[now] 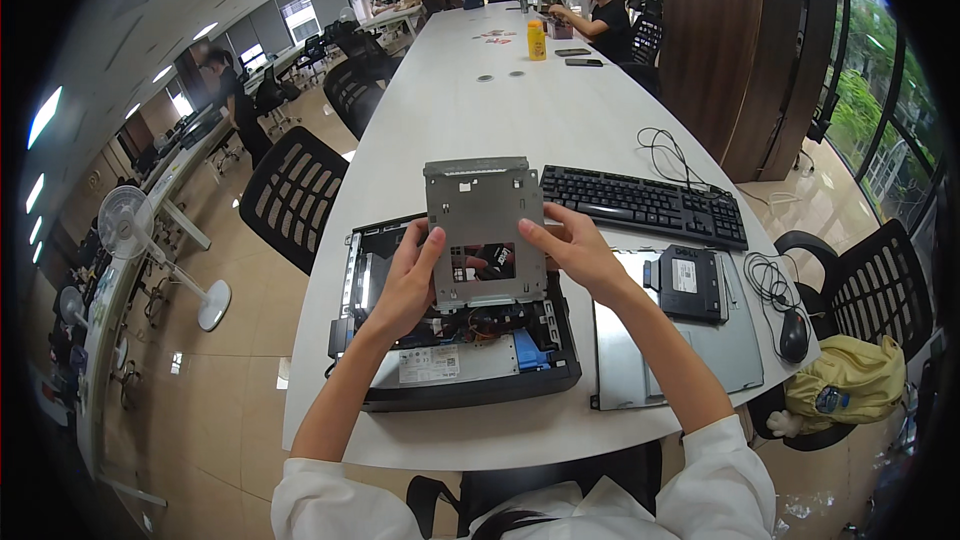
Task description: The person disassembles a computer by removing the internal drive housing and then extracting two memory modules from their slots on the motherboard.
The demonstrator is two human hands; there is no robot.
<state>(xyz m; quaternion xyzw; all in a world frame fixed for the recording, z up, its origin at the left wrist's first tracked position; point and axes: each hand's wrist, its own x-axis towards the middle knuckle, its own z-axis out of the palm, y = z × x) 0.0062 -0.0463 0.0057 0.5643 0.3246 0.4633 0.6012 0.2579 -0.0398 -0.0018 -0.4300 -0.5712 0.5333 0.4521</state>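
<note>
Between both hands is a grey sheet-metal drive bracket (482, 222) with slots and a square cutout, held tilted up above an open black desktop computer case (480, 392). My left hand (406, 278) grips its left edge, thumb on the front face. Gripping the right edge is my right hand (582, 252), thumb also on the face. Some fingers are hidden behind the metal. Inside the case, cables, a white label (428, 364) and a blue plastic part (530, 350) show below the bracket, which covers the rest.
To the right lies a metal cover panel (630, 365) with a black drive unit (690, 285) on it. Behind is a black keyboard (640, 202); a mouse (794, 334) sits near the right edge. Farther off stand a yellow bottle (537, 41) and phones. A person (605, 20) sits at the table.
</note>
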